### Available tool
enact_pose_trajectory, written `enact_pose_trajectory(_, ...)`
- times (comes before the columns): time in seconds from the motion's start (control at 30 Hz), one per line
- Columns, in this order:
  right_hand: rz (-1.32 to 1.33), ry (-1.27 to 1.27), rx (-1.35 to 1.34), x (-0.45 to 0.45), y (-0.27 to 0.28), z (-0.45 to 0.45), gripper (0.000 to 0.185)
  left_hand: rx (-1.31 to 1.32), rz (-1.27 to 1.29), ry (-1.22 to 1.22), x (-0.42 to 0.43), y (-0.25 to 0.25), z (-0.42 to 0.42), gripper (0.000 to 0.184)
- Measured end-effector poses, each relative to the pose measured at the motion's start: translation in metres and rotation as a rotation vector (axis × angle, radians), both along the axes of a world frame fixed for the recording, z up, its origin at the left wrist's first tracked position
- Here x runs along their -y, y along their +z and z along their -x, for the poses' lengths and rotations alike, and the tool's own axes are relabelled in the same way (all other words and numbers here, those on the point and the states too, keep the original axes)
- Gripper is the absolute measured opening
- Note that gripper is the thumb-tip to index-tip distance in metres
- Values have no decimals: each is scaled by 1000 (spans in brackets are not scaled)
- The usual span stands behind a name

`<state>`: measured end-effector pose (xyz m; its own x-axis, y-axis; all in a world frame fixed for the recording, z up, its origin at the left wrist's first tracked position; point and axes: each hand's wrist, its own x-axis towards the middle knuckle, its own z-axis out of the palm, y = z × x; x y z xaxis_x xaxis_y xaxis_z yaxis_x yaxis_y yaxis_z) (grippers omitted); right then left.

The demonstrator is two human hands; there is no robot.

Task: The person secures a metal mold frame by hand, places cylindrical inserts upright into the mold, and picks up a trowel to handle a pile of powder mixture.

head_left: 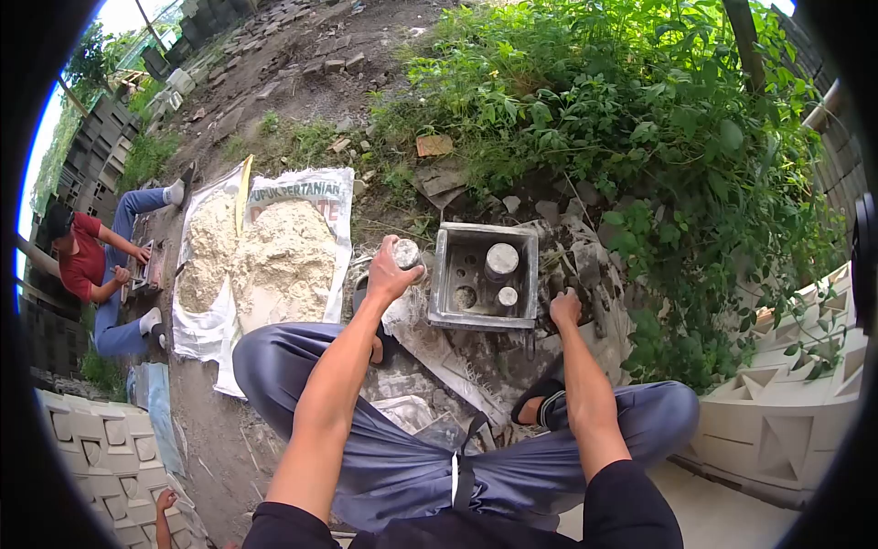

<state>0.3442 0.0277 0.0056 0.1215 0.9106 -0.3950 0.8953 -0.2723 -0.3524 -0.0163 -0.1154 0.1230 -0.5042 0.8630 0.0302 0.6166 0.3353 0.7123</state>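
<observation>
A square metal mould box (440, 274) stands on the ground before me, with two round-topped cylinders (502, 260) and several holes inside. My left hand (393, 272) is wrapped round a grey cylinder (405, 252) just left of the box. On the right of the box, my right hand (566, 308) is closed near its lower right corner; what it holds, if anything, is too small to make out.
Left of the box, pale sandy material (285, 247) lies on white sacks (340, 203). A co-worker (84, 252) sits at the far left. Patterned blocks (777, 421) stand at the right, others (110, 448) at lower left. Green plants (585, 101) grow behind.
</observation>
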Motion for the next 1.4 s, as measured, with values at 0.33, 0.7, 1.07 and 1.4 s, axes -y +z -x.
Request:
enact_pose_trajectory(0.33,-423,245,-221,28,16,68,64,232,117,217,14,-98,-6,83)
enact_pose_trajectory(0.7,-661,550,71,23,52,103,69,-279,-83,62,-7,-95,-31,54)
enact_pose_trajectory(1.07,-476,297,155,36,40,114,74,-324,112,321,-11,-107,-46,45)
enact_pose_trajectory(1.4,-199,198,-169,19,48,100,84,-282,399,229,-28,-88,-70,66)
